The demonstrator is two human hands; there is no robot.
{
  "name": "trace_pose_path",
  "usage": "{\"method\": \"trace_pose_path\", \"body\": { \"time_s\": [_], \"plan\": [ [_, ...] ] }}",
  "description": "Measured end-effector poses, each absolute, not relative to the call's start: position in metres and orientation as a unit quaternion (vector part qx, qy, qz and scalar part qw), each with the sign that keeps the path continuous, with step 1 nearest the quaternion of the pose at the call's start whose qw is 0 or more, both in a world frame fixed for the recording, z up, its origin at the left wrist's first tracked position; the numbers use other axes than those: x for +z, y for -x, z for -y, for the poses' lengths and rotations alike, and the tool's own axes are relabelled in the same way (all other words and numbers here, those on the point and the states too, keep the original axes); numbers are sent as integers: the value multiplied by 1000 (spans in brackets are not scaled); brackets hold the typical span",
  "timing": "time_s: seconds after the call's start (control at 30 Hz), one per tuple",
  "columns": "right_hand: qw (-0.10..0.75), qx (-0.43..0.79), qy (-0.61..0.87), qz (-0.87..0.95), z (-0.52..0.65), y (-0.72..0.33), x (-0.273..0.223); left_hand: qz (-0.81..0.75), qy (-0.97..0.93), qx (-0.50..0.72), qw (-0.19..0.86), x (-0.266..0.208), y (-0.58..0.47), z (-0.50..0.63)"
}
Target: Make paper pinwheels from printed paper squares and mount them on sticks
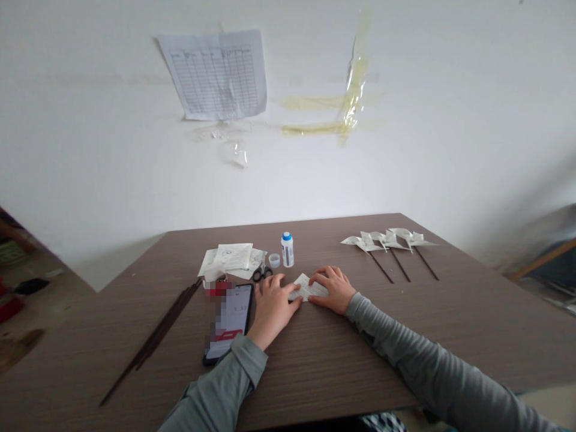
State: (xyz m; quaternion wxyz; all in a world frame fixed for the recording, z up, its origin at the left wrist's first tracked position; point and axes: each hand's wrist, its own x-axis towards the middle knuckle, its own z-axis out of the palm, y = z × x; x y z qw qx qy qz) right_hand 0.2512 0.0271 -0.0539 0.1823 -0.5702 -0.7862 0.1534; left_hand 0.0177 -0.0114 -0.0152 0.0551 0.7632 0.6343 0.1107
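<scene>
A small printed sheet of paper (305,289) lies on the table before me, turned with one corner pointing away. My left hand (274,306) is at its left corner, thumb and index finger on the paper. From the other side, my right hand (333,289) holds the right part, fingers bent over it and covering that corner. Just beyond my left hand are black-handled scissors (262,273), partly hidden. A white bottle with a blue cap (287,249) stands behind the paper, beside a small translucent cup (274,260).
Several paper pieces (234,257) are stacked at the back left. A phone (229,327) lies left of my left hand, near a bundle of dark sticks (157,333). At the back right lie three paper pinwheels (387,241) on sticks. A printed sheet (218,75) is taped to the wall.
</scene>
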Motion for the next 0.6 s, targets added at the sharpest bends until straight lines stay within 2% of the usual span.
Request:
{"method": "trace_pose_path", "body": {
  "time_s": [0.6],
  "plan": [
    [165, 165, 575, 784, -24, -252, -44, -638, -759, 107, 67, -4, 0, 10]
  ]
}}
